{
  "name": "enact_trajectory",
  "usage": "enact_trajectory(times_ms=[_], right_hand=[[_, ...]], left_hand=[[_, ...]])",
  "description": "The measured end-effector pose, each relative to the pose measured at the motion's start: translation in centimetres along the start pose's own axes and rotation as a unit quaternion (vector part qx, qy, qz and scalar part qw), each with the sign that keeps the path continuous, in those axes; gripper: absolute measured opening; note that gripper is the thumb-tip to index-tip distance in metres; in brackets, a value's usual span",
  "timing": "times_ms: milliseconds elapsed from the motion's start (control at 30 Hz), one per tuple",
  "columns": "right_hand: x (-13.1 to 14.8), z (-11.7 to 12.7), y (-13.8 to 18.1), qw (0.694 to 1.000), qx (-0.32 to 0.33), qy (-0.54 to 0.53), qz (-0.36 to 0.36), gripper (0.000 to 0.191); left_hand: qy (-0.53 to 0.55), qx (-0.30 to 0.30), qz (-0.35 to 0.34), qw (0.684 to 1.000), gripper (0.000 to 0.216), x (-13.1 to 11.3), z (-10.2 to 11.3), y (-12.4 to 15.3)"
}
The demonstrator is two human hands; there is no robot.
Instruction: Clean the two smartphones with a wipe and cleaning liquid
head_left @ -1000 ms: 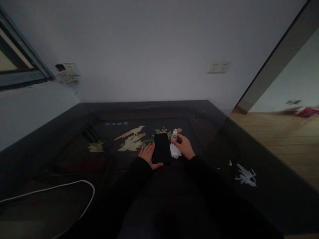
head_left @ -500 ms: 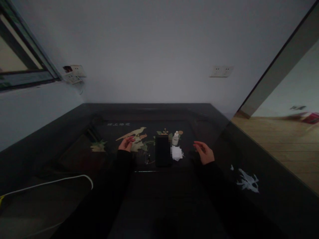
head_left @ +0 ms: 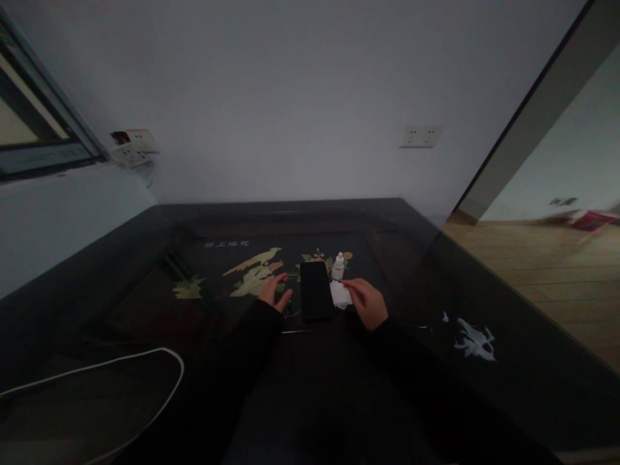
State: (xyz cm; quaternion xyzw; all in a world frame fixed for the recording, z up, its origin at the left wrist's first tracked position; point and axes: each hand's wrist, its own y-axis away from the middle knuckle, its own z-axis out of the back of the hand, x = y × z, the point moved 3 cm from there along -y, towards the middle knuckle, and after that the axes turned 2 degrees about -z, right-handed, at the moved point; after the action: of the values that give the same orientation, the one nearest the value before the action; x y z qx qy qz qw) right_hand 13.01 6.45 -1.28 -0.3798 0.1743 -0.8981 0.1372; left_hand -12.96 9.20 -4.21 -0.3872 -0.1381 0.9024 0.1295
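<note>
A black smartphone (head_left: 316,290) lies on the dark table between my hands. My left hand (head_left: 274,292) is just left of the phone, thumb and fingers apart, holding nothing. Right of the phone is a small white tissue (head_left: 341,295). The fingertips of my right hand (head_left: 369,305) are pinched together at its upper right edge. Just behind the tissue a small white dropper bottle (head_left: 338,266) stands upright. A small, thin object beside my left hand is partly hidden and too dark to name.
The glossy dark table (head_left: 310,216) has a bird and flower picture and meets a wall. A crumpled white scrap (head_left: 475,340) lies at the right. A white cable (head_left: 167,351) loops over the left front. Sockets (head_left: 420,136) are on the wall.
Both hands have moved inward. My left hand is now close beside the phone with its fingers spread wider, and my right hand has reached the tissue. The view has shifted slightly.
</note>
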Motion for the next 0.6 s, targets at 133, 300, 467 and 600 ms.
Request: enact_trajectory(times_ms=[133, 300, 467, 600], right_hand=[[1.6, -2.4, -0.5, 0.994, 0.065, 0.078, 0.027, 0.033], [1.8, -3.1, -0.9, 0.98, 0.098, 0.172, 0.026, 0.035], [1.7, -3.3, -1.0, 0.968, 0.118, 0.22, 0.019, 0.036], [1.2, -3.5, -1.3, 0.964, 0.138, 0.228, 0.018, 0.041]], left_hand=[[-0.145, 0.087, -0.074, 0.983, 0.093, -2.3, -2.4, 0.8], [-0.207, 0.124, -0.049, 0.969, 0.116, -2.9, -3.1, 1.0], [-0.218, 0.168, -0.028, 0.961, 0.115, -3.3, -2.8, 0.9], [-0.215, 0.2, -0.009, 0.956, 0.114, -3.5, -2.6, 0.8]])
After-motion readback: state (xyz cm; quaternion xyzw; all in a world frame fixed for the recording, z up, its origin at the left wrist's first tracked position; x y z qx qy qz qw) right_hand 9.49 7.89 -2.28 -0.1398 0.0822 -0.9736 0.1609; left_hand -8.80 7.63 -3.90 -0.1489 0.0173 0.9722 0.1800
